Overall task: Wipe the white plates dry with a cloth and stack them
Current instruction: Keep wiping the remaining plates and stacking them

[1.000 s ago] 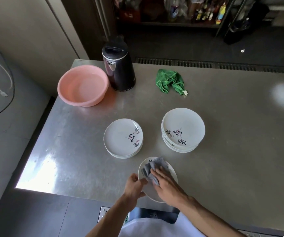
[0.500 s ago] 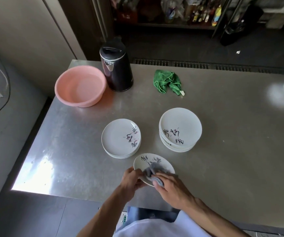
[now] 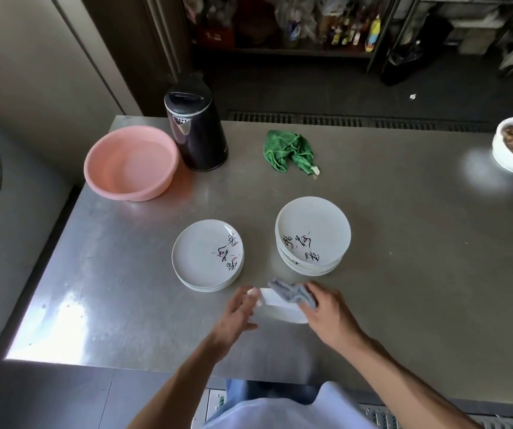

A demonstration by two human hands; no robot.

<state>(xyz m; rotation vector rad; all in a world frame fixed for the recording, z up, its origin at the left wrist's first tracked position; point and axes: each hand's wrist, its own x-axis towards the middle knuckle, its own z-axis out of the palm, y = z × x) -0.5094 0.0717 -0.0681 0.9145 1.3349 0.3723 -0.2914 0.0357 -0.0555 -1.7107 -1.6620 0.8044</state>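
Head view. Item: one white plate [image 3: 280,309], tilted over the table [image 3: 403,274] near its front edge. Left hand [image 3: 236,314] holds its rim; right hand [image 3: 329,311] bunches grey cloth [image 3: 292,293] against it. Step: wiping. Next, likely: finish, then set it squarely on the left stack [image 3: 205,255] or right stack [image 3: 312,233].

Wide bare table [image 3: 419,258] right of the taller plate stack [image 3: 312,235], a narrow lane between it and the lower stack [image 3: 208,255]; pink basin [image 3: 129,162] and kettle [image 3: 198,128] block the far left corner
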